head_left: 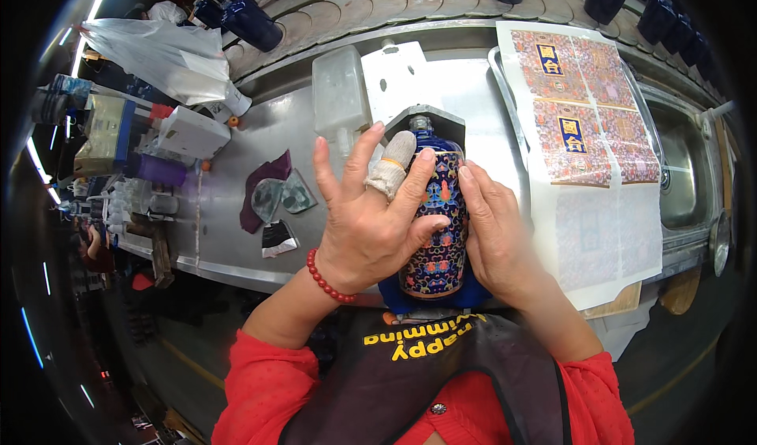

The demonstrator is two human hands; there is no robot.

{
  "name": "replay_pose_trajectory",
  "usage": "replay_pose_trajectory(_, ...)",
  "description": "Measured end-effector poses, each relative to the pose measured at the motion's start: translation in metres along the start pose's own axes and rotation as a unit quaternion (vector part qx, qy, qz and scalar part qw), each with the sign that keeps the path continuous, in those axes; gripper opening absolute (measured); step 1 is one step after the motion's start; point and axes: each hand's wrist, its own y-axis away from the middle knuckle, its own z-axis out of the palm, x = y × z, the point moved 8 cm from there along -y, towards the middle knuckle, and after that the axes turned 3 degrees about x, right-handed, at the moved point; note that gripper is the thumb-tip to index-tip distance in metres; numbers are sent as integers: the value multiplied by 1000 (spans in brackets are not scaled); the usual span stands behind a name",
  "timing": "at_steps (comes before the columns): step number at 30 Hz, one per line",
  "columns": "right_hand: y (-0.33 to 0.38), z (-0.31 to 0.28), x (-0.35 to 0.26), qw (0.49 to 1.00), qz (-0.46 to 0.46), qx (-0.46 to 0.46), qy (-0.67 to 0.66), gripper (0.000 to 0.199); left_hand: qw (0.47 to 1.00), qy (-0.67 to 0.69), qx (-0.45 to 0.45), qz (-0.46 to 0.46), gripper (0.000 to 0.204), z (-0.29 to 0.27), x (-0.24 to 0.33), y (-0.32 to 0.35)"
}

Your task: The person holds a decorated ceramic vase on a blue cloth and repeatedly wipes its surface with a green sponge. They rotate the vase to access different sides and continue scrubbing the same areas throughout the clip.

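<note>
A dark blue glass bottle [438,244] lies on its back in front of me, its neck pointing away. A colourful patterned film covers its body. Behind the bottle's shoulder shows the angled edge of a grey holder [453,126]. My left hand [364,223] has its fingers spread, with thumb and index fingertip on the bottle's patterned front. A knitted finger sleeve [388,175] covers one of its fingers. Along the bottle's right side rests my right hand [498,236], fingers stretched out and close together. Blue material [478,294] lies under the bottle.
Printed decal sheets [587,185] lie on the right, beside a metal sink [684,189]. Purple and green cloth pieces [264,193] and a translucent plastic box [337,90] are on the metal table [221,232]. Blue bottles stand along a slatted conveyor [355,5] at the back.
</note>
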Motion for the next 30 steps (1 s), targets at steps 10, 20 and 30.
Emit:
replay_pose_trajectory(10, 5, -4, -3, 1000, -7, 7, -20, 77, 1000, -11, -1, -2, 62, 2, -1, 4)
replay_pose_trajectory(20, 13, -10, -8, 1000, -14, 19, -12, 72, 1000, 22, 3, -16, 55, 0, -5, 3)
replay_pose_trajectory(30, 21, -12, -5, 1000, 3, 10, -6, 68, 997, 70, 16, -41, 57, 1, -10, 4)
